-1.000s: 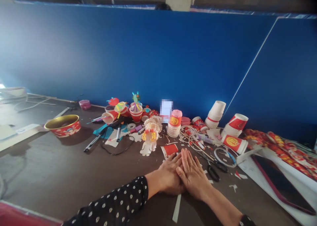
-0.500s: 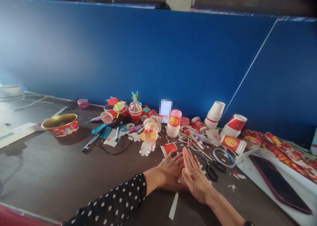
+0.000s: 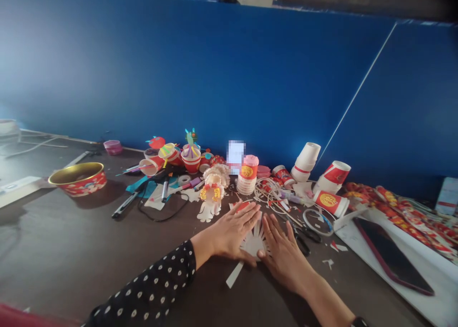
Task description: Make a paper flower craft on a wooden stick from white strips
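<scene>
A white paper piece cut into narrow strips around a middle (image 3: 255, 247) lies flat on the dark table between my hands. My left hand (image 3: 234, 230) rests on its left side, fingers stretched out. On its right side lies my right hand (image 3: 286, 251), palm down with the fingers extended. One longer white strip (image 3: 234, 275) sticks out toward me from under my left hand. Parts of the cut paper are hidden beneath both hands. Just beyond my left fingertips a red paper piece (image 3: 241, 206) shows in part.
Scissors (image 3: 304, 243) and paper scraps lie right of my hands. Farther right, a phone (image 3: 393, 255) sits in a white tray (image 3: 425, 296). Paper cups (image 3: 331, 203), a paper-cup figure (image 3: 213, 193), a marker (image 3: 165, 192) and a knife (image 3: 125, 205) line the back. A red-gold bowl (image 3: 79, 186) stands left.
My hands were close together, the right one raised on its edge. Now they are spread apart and flat, with the cut paper showing between them. The view has shifted slightly.
</scene>
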Demonstrator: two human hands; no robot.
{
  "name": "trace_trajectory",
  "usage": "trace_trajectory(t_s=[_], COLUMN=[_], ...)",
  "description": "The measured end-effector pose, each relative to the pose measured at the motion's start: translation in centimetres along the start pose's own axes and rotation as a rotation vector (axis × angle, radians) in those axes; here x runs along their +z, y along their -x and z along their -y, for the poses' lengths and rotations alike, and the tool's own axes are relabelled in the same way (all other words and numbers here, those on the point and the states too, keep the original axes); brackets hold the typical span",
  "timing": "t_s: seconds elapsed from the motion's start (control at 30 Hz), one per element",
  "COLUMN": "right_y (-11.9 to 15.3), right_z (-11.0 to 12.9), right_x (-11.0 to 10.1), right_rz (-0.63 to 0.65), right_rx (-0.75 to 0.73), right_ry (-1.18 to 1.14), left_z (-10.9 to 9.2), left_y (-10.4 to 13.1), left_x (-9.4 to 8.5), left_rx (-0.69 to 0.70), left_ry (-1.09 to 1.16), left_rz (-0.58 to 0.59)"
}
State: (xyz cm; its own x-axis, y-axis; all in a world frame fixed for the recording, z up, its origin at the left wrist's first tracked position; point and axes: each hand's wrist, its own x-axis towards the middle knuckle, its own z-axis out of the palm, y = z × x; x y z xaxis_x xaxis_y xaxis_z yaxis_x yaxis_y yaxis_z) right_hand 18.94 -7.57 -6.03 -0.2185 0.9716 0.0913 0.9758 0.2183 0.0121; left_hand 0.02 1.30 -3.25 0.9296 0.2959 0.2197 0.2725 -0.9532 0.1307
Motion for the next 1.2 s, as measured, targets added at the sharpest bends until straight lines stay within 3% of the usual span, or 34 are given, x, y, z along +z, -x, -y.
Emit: trace_trajectory(t_s=[0.23, 0.43, 0.67, 0.73, 1.0, 1.2], right_y=[0.1, 0.1, 0.2, 0.3, 0.4, 0.3], right_z=[0.7, 0.6, 0.0, 0.2, 0.9, 0.8], right_x=[-1.2, -0.9, -0.4, -0.4, -0.7, -0.8], right_rz=[0.112, 0.105, -0.153, -0.174, 0.055, 0.047], right_rx=[0.065, 0.072, -0.199, -0.250, -0.203, -0.166], right_ry=[-0.050, -0.017, 0.054, 0.050, -0.069, -0.041], left_z=[-0.4, -0.4, -0.3, 0.0, 1.1, -0.1], left_y=[0.5, 0.4, 0.4, 0.3, 0.6, 0.7], left_x=[0.9, 0.7, 0.5, 0.4, -0.4, -0.4], left_rx=[-0.021, -0.038, 0.006, 0.029, -0.035, 0.026], left_ry=[0.068, 0.092, 0.105, 0.106, -0.022, -0.051], left_rz=[0.163, 0.183, 0.150, 0.140, 0.055, 0.046])
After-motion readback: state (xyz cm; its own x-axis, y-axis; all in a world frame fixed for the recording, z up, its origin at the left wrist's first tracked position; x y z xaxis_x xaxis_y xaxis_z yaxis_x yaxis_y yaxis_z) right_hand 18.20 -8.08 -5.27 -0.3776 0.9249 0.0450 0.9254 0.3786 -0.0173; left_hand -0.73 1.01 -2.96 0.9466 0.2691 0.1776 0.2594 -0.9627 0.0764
